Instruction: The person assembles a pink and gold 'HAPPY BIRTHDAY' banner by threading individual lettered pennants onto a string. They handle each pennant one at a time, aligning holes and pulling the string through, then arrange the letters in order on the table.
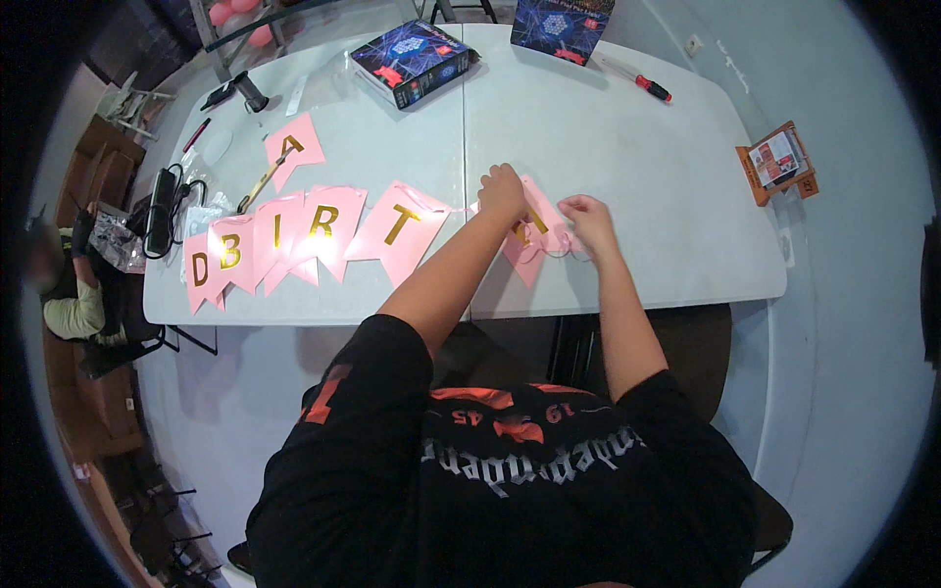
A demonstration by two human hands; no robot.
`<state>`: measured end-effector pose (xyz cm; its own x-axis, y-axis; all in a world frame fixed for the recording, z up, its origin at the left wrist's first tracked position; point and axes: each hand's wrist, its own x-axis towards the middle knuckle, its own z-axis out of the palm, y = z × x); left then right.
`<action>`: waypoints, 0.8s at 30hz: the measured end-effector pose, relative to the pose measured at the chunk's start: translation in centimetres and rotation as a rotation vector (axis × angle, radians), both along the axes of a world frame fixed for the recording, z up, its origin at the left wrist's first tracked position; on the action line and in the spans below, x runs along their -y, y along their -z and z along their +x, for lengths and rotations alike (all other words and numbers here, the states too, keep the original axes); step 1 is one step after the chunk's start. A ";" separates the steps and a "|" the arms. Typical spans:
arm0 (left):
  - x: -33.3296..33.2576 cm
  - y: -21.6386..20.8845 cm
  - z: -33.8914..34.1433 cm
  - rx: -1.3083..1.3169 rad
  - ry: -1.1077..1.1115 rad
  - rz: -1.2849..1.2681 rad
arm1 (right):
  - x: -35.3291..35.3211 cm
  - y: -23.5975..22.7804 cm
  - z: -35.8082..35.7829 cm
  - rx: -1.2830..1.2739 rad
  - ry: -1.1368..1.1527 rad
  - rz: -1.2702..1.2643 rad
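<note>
A pink pennant with a gold letter lies on the white table in front of me, partly hidden by my left arm. My left hand is closed over its upper left edge, fingers curled; what exactly they grip is hidden. At the pennant's right side, my right hand has its fingertips pressed together, and anything between them is too small to name. Thin pale ribbon curls across the pennant below this hand. To the left, several lettered pink pennants form a row, some overlapping.
A separate pink pennant lies farther back by a thin tan tool. A dark blue box, another box and a red-black screwdriver sit at the far side. A black power strip is at left, near a seated person.
</note>
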<state>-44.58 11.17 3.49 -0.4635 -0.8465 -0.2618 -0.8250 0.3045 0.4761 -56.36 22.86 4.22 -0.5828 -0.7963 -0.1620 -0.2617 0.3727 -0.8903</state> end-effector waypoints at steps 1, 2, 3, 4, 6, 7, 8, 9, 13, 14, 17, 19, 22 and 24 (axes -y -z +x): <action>0.0 -0.1 0.1 0.002 -0.002 0.007 | 1.2 1.5 0.1 0.001 0.009 0.012; -0.1 -0.3 0.3 0.010 -0.006 0.011 | 2.1 2.5 -0.1 0.009 0.034 0.050; -0.1 -0.4 0.4 0.032 0.014 0.001 | 2.7 3.1 -0.5 -0.006 0.021 0.037; -0.3 -0.5 0.5 0.061 0.034 -0.012 | 3.3 3.5 -0.8 -0.014 0.026 0.051; -0.5 -0.5 0.8 0.057 0.041 -0.046 | 4.0 3.5 -1.1 0.026 0.034 0.089; -0.6 -0.5 0.8 0.021 0.026 -0.068 | 4.2 3.3 -1.4 0.071 0.037 0.114; -0.7 -0.5 0.9 -0.014 0.020 -0.075 | 4.3 3.0 -1.6 0.112 0.039 0.138; -0.7 -0.4 0.9 -0.014 0.010 -0.097 | 4.4 2.8 -1.7 0.127 0.044 0.144; -0.4 0.0 0.7 -0.002 0.016 -0.089 | 4.4 3.0 -1.6 0.278 -0.009 0.201; -0.2 0.1 0.6 0.006 0.019 -0.073 | 4.3 3.3 -1.5 0.339 -0.044 0.224; 0.1 0.2 0.4 0.022 0.025 -0.033 | 4.5 4.6 -0.8 -0.242 0.042 0.090; 0.1 0.3 0.4 0.030 0.040 -0.030 | 5.1 5.1 -0.8 -0.223 0.057 0.066; -0.2 0.4 0.6 -0.016 0.013 -0.086 | 6.2 5.1 -1.3 -0.200 0.069 0.114; -0.3 0.3 0.7 -0.018 0.010 -0.122 | 6.7 4.5 -1.7 -0.114 0.057 0.144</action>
